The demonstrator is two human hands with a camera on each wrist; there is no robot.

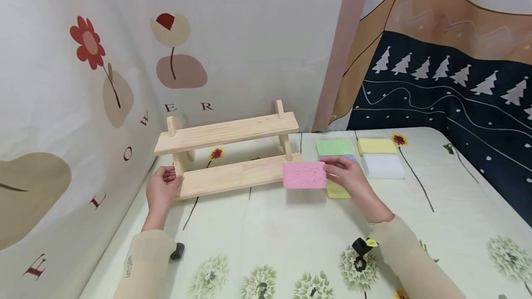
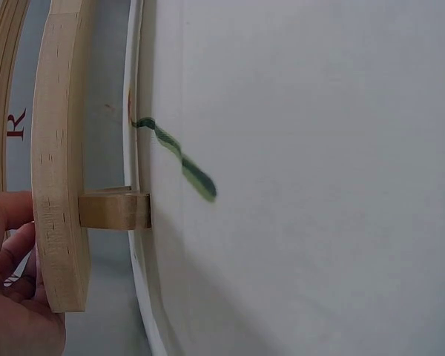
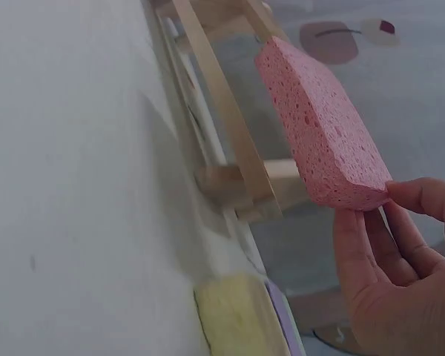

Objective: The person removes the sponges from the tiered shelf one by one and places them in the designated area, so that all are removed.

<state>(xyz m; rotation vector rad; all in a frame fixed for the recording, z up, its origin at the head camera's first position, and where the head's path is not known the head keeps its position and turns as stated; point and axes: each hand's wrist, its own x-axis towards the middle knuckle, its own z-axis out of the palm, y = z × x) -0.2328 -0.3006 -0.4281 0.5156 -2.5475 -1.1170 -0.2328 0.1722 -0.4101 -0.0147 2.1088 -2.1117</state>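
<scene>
A pink sponge (image 1: 304,175) hangs above the table in front of the shelf's right end. My right hand (image 1: 348,175) pinches its right edge between thumb and fingers, as the right wrist view shows with the sponge (image 3: 322,126) close up. At the other side, my left hand (image 1: 163,188) grips the left end of a two-tier wooden shelf (image 1: 232,176), near its upright. In the left wrist view the fingers curl against the end of a wooden board (image 2: 59,163); part of that hand is out of frame.
Right of the shelf lie a green sponge (image 1: 334,146), a purple sponge (image 1: 351,157) and a yellow sponge (image 1: 337,190), partly behind the right hand. Farther right are another yellow sponge (image 1: 377,146) and a white sponge (image 1: 384,166). Printed curtains stand behind the flowered tablecloth (image 1: 266,230).
</scene>
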